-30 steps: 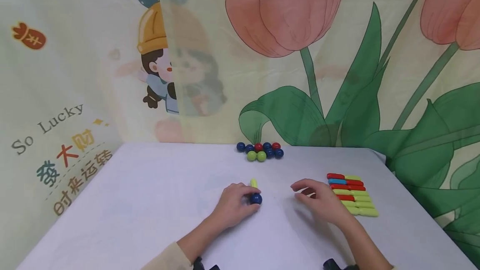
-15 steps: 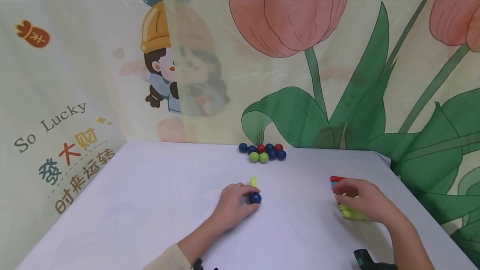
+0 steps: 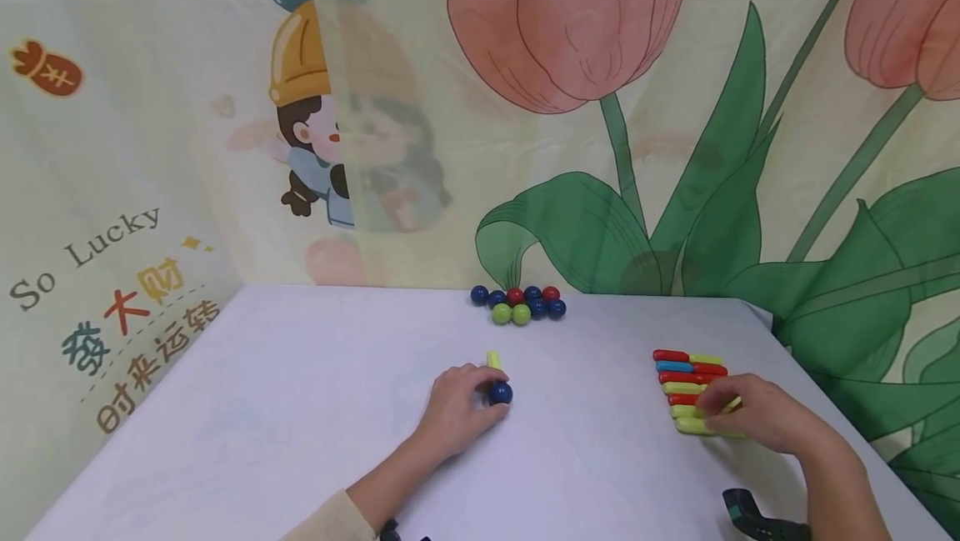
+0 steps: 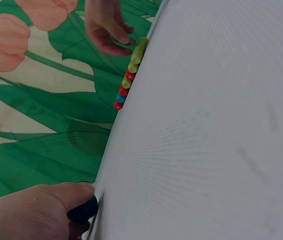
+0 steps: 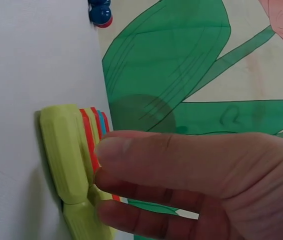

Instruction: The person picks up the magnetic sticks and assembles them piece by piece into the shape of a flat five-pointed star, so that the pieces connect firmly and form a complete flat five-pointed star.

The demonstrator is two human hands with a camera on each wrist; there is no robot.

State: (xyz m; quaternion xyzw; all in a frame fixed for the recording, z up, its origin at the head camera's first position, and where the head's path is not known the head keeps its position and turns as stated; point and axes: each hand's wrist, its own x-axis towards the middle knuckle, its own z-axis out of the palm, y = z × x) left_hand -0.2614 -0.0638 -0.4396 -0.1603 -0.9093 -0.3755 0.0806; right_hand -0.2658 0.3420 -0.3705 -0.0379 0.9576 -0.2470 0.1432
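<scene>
In the head view my left hand (image 3: 459,409) holds a dark blue ball (image 3: 500,393) between thumb and fingers, low over the white table. A short yellow-green stick (image 3: 492,359) sticks out just beyond the index finger; whether it joins the ball is hidden. The left wrist view also has the blue ball (image 4: 83,211) under the thumb. My right hand (image 3: 767,414) hovers at the near right end of a row of coloured sticks (image 3: 678,378). Its fingers are loosely bent, and in the right wrist view nothing shows gripped beside the nearest yellow-green stick (image 5: 64,155).
At the table's (image 3: 315,391) back edge lies a cluster of balls in dark blue, red and green (image 3: 537,308). Behind stands a printed cloth backdrop (image 3: 570,132) with tulips and a cartoon figure. The row of red, blue and yellow-green sticks lies at right.
My right hand has moved right, from the table's middle to the row of sticks, then slightly nearer its front end. The left hand keeps its hold on the blue ball.
</scene>
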